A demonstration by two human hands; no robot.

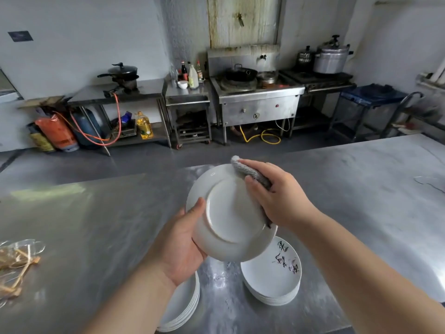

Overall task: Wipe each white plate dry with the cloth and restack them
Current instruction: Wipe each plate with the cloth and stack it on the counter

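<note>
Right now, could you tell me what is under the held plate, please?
Two plate stacks on the steel table: the left stack, half hidden by the left hand, and the right stack, its marked top plate's far edge covered.

Left hand (179, 242) holds plate (231, 220); right hand (277, 196) presses cloth (250, 173)

Walls: pale grey walls (72, 32), with a stained wooden panel (243, 20) at the far middle.
Floor: dark grey floor (144, 157) between the near counter and the far row.
Near: steel counter (96, 225), a pale glare on its left.
Far left: steel table (134, 91) bearing a black lidded pan (124, 69); gas cylinders (84, 127) and an oil bottle (144, 125) below.
Far middle: wok stove (257, 102) with a dark wok (240, 73); bottles (192, 77) on a trolley (187, 98) just left.
Far right: pressure cooker (332, 57) on a low burner stand (320, 79).
</note>
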